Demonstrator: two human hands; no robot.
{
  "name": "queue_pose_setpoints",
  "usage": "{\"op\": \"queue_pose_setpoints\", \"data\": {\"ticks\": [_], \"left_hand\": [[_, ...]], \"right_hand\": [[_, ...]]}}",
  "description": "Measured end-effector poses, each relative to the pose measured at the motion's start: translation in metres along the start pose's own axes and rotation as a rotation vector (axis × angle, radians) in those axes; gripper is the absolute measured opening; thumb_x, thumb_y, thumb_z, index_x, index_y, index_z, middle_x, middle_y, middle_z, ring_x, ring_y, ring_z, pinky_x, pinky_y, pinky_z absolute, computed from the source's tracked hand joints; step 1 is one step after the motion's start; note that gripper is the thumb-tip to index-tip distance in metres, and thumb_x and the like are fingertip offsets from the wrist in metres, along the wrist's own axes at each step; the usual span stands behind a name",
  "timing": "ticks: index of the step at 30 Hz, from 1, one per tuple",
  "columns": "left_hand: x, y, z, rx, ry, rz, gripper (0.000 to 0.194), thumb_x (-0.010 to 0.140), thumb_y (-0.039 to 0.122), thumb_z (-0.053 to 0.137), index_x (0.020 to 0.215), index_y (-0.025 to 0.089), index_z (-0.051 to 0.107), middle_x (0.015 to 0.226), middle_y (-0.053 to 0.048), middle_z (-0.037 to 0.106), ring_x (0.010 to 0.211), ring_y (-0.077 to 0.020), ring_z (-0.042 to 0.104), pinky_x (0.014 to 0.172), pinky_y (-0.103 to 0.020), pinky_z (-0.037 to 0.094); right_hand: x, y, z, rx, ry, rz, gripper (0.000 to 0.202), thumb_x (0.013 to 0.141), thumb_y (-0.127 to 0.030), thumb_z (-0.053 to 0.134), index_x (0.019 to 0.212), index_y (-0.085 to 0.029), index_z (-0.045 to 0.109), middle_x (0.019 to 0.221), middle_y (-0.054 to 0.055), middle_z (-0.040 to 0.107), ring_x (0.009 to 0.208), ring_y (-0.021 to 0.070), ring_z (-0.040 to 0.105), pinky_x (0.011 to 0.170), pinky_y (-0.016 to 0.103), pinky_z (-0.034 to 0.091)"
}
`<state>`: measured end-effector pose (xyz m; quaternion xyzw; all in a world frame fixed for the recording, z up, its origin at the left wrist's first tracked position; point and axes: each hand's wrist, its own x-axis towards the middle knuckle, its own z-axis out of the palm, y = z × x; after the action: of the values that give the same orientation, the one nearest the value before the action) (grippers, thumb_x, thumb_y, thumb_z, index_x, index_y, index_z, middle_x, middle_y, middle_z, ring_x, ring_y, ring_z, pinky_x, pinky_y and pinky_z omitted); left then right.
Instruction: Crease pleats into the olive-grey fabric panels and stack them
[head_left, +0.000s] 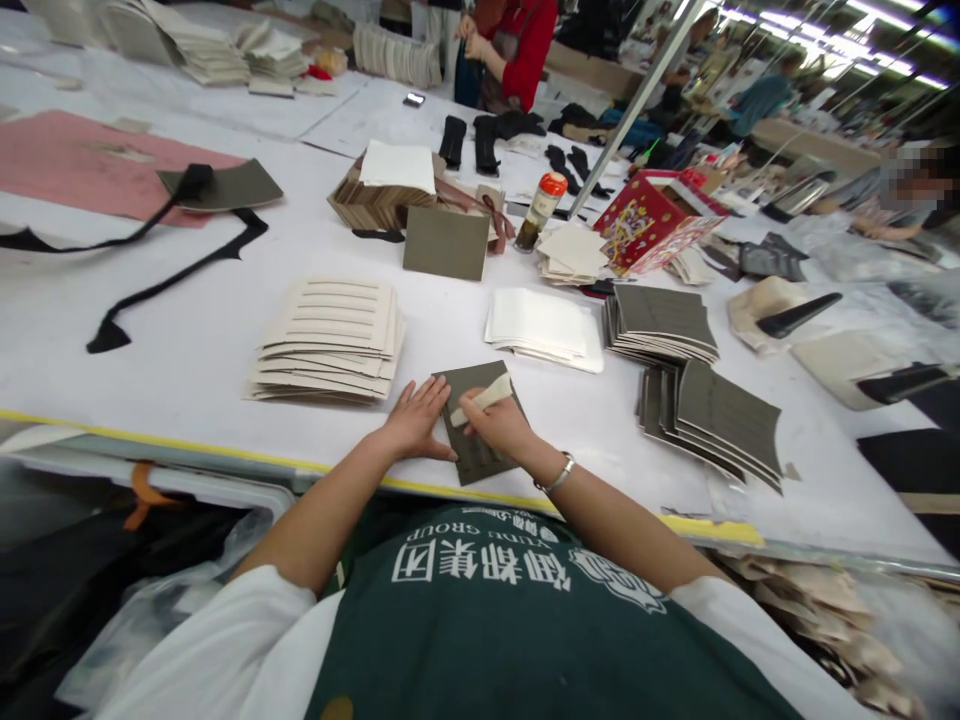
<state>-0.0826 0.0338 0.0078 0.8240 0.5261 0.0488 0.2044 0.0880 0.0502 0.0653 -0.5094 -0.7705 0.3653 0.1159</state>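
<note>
A dark olive panel [474,456] lies on the white table near its front edge. My left hand [417,420] is spread open, with its fingertips on the panel's left edge. Over the panel, my right hand [501,424] is closed round a pale, flat, blade-like tool [491,393]; its lower end reaches down toward the panel. To the left sits a stack of cream panels [330,340]. Beyond the panel is a pile of white sheets [544,328]. Dark panels in two stacks [664,322] stand to the right, the nearer one [720,415] fanned out.
Behind are a block of brown pieces [382,195], a leaning dark panel [445,243], an orange-lidded bottle [541,210] and a red patterned box [652,220]. Black strips [180,275] lie at left. A slanted metal pole [630,110] rises behind. A person in red [525,60] stands across the table.
</note>
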Motion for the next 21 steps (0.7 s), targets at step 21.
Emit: {"op": "queue_pose_setpoints", "data": {"ticks": [21], "left_hand": [[0.043,0.008,-0.019,0.032,0.255,-0.129,0.062,0.078,0.052,0.05,0.128,0.017,0.037,0.137,-0.012,0.041,0.127,-0.0258,0.034,0.104,-0.039,0.029]], "right_hand": [[-0.12,0.106,-0.071,0.302,0.425,0.413,0.027,0.076,-0.045,0.048,0.076,-0.019,0.056,0.05,-0.003,0.052,0.051,0.0136,0.053,0.054,0.025,0.043]]}}
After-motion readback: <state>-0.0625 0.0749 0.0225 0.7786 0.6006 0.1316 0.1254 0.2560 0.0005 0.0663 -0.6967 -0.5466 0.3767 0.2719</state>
